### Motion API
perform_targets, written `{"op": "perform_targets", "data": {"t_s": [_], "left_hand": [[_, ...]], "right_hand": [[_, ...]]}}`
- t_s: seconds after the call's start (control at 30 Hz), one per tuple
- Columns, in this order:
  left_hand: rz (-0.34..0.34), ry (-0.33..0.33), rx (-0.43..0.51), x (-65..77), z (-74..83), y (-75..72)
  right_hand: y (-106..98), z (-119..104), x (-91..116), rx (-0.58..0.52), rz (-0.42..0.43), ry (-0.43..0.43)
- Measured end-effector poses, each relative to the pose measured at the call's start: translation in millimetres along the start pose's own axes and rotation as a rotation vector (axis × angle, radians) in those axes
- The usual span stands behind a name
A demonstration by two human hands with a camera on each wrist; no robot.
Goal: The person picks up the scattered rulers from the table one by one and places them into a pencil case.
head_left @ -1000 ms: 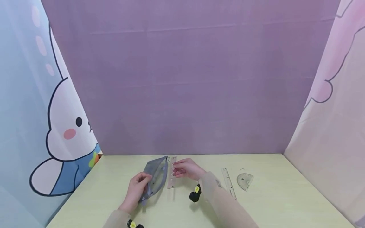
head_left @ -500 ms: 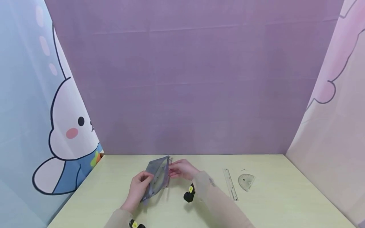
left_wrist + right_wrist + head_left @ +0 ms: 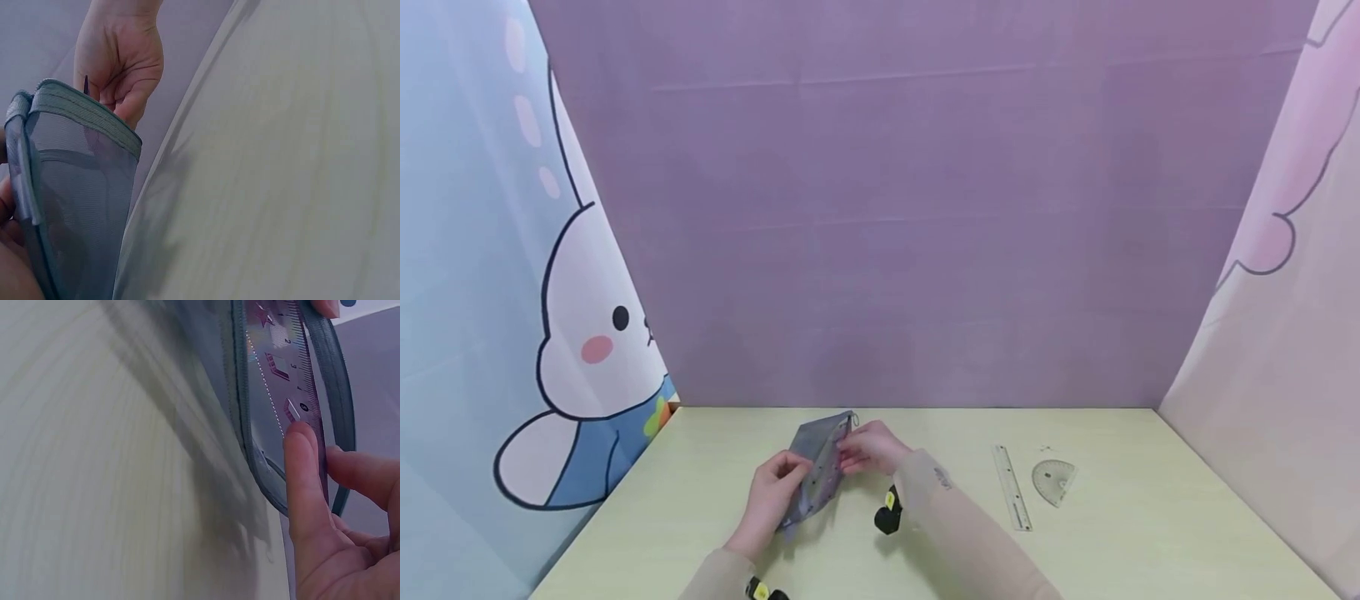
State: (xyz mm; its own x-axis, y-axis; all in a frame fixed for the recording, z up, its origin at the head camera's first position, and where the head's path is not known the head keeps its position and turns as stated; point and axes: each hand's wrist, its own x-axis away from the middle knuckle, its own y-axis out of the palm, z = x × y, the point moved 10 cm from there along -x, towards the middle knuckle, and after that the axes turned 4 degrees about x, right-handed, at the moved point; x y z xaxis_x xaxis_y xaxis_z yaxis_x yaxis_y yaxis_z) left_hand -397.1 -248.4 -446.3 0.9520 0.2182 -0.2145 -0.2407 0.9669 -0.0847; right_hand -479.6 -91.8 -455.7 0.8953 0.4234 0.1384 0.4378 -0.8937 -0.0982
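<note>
My right hand (image 3: pixel 337 512) pinches the end of a clear ruler (image 3: pixel 284 369), most of it already inside the mouth of the grey mesh pouch (image 3: pixel 817 471), which my left hand (image 3: pixel 775 492) grips by its edge and holds tilted up off the table (image 3: pixel 1112 550). Judging by this, that ruler is nearly stowed, while a second ruler (image 3: pixel 1012 497) and a protractor (image 3: pixel 1052 481) lie well apart to the right, not yet packed.
</note>
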Motion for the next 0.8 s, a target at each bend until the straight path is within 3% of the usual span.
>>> {"op": "perform_targets", "data": {"t_s": [0.3, 0.8], "left_hand": [[0.009, 0.008, -0.016, -1.2, -0.3, 0.7], [-0.013, -0.037, -0.034, 0.0, -5.1, 2.6]], "right_hand": [[2, 2, -3, 0.048, 0.048, 0.024], [8, 9, -11, 0.105, 0.081, 0.015]]}}
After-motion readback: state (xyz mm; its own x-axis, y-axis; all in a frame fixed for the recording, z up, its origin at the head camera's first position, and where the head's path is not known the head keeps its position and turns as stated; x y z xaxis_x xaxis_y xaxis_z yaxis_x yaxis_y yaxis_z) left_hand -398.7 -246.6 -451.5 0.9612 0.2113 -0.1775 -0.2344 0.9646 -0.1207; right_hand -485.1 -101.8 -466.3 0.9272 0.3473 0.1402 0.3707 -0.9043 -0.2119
